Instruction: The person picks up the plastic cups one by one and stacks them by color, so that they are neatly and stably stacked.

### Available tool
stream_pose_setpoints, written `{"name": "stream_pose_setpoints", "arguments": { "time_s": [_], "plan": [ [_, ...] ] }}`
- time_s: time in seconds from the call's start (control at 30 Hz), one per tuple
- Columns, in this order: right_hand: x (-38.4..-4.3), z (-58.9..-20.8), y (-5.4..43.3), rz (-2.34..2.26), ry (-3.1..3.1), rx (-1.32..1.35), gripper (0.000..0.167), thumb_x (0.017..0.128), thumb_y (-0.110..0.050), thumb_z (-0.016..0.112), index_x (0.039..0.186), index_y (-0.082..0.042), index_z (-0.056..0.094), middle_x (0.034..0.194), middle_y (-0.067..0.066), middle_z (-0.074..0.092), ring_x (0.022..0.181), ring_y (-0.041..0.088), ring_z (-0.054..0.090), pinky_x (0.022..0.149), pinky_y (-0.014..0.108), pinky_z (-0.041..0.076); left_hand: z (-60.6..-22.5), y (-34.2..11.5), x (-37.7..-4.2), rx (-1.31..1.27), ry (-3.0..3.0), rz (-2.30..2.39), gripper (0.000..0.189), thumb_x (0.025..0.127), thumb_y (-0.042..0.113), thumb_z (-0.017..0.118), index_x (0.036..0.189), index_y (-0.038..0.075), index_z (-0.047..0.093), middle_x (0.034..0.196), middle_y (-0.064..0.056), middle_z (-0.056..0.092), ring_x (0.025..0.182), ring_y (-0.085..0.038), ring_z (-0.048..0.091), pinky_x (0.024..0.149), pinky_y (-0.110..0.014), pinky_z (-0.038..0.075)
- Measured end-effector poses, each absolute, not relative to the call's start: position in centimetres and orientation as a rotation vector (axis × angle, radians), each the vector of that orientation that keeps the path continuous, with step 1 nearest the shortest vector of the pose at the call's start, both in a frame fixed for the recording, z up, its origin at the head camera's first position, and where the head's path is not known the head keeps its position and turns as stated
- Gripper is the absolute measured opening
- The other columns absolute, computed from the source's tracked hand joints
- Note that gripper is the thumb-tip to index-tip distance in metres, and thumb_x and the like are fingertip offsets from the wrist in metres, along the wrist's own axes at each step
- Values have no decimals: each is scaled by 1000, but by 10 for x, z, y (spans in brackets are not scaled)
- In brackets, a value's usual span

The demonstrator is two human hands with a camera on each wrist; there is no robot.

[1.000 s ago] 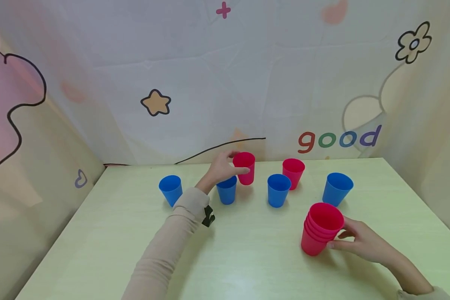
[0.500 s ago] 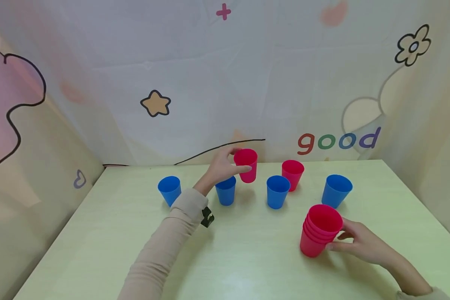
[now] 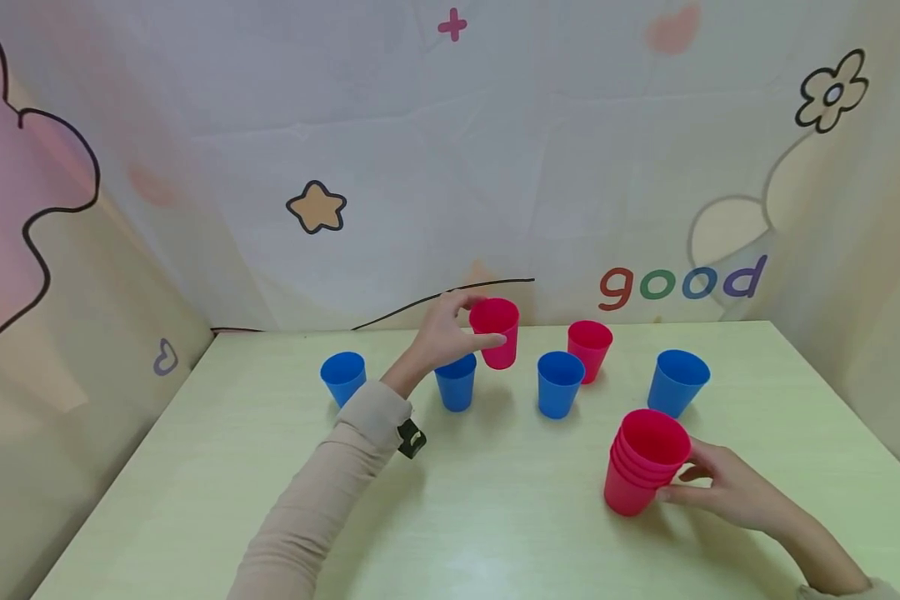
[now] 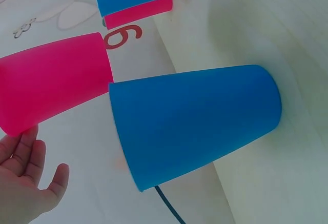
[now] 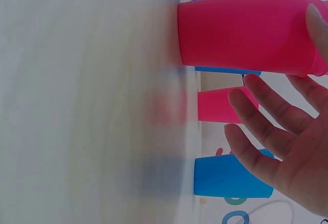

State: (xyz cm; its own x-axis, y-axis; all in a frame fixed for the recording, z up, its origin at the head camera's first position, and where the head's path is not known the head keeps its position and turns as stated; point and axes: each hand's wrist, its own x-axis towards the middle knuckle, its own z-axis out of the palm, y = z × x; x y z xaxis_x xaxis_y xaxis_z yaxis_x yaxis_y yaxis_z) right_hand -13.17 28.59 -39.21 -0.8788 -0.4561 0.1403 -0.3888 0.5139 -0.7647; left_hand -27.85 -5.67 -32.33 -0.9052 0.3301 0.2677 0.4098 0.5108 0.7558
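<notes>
At the back middle of the table, my left hand holds a red cup between thumb and fingers. In the left wrist view this red cup is raised off the table, beyond a standing blue cup. Toward the front right, my right hand grips a stack of several nested red cups near the rims. The right wrist view has the thumb on one side of the stack, the other fingers spread beside it.
Blue cups stand upright at the left, behind my left wrist, in the middle and at the right. A single red cup stands behind the middle blue one. A printed cloth hangs behind the table.
My left hand has lifted the red cup up from the table and brought it slightly nearer and to the right. The right hand and its stack have stayed in place.
</notes>
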Motion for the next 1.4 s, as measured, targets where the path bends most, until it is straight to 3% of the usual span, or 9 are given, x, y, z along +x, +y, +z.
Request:
{"name": "stream_pose_setpoints", "arguments": {
  "time_s": [1.4],
  "plan": [
    [-135,-394,289,-1322,2650,-785,47,78,-9,69,119,3,49,103,-18,57,91,-3,52,68,26,51,-283,-34,-226,-1034,-2528,-1293,60,69,26,77,122,8,53,116,-1,55,108,-13,47,87,-30,42]
  ]
}}
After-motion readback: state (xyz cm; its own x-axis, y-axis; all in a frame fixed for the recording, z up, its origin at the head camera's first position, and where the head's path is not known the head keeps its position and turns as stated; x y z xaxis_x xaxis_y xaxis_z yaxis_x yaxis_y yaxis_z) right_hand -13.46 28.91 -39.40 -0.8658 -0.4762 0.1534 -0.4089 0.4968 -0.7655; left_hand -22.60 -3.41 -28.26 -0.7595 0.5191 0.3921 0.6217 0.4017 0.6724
